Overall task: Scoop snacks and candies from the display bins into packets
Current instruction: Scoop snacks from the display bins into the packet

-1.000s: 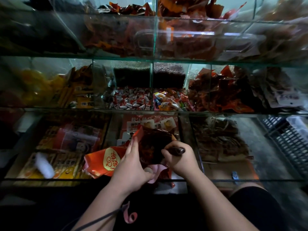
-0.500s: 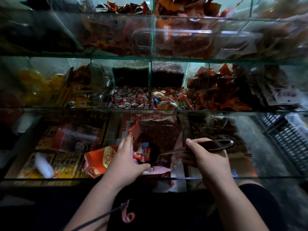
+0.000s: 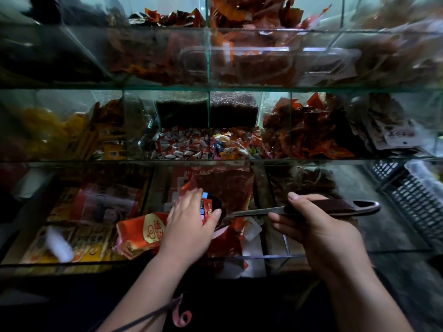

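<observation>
**A:** Where do we locate the sweets at this stage?

**B:** In the bowl of the scoop (image 3: 249,212). A few wrapped candies (image 3: 206,208) sit there, over the bottom-row glass bin (image 3: 271,256) and just in front of the red packet (image 3: 227,185).

**A:** And how do we read the hands?

**B:** The right hand (image 3: 321,232) has its fingers curled round the dark handle, thumb laid along the top. The left hand (image 3: 189,228) lays its fingers close together and nearly straight over the candies, thumb at the bowl's edge. Whether its palm also pins the packet's mouth, we cannot tell.

**A:** How should we carry the step through?

**B:** We judge that the bowl should stay level until it is inside the packet's mouth. The covering fingers should stay on, since slick wrappers slide easily. We then tip slowly from the wrist.

**A:** What materials do we note?

**B:** The wrappers are glossy blue and red film. The scoop has a thin metal shaft and a handle ending in a loop. The packet is crinkled, translucent and limp, so it needs holding open. The bin walls are hard, green-edged glass. An orange-red pouch (image 3: 143,232) with a round gold emblem lies beside the left hand.
</observation>
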The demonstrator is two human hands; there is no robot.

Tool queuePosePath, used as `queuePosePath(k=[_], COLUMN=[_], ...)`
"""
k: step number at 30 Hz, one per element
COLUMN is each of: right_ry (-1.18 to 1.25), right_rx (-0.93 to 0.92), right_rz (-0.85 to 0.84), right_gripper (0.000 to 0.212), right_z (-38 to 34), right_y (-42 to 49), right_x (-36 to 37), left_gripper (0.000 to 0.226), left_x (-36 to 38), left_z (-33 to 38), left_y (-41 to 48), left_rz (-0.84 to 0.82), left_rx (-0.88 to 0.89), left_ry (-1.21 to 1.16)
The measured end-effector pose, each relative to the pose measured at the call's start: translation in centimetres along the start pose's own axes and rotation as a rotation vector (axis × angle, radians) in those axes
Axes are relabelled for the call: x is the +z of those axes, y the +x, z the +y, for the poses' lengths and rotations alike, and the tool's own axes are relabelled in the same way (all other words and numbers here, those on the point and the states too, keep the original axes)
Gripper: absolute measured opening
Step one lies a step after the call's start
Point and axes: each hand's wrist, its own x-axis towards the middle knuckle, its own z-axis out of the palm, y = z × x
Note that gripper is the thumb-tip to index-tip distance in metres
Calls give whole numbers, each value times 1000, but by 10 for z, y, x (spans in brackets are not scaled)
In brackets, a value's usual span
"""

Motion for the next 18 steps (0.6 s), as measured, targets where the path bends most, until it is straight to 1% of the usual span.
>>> queuePosePath(k=[3, 5, 8, 12, 15, 18], right_ry=[-12, -5, 6, 35, 76, 190], right_rx=[-20, -38, -61, -108, -119, -85], right_rz=[-72, -115, -145, -115, -49, 8], right_gripper=[18, 11, 19, 19, 19, 15], right_z=[-8, -11, -11, -14, -23, -36], right_y=[-9, -15, -22, -27, -26, -21], right_x=[-2, -1, 4, 12, 14, 16], left_gripper=[76, 73, 64, 56, 50, 42], left_x=[4, 3, 1, -3, -11, -24], left_z=[-3, -1, 6, 14, 26, 46], left_y=[1, 4, 9, 15, 27, 50], left_rz=[7, 41, 80, 84, 148, 215], left_rx=[34, 46, 83, 154, 236, 327], left_ry=[14, 32, 59, 58, 42, 16])
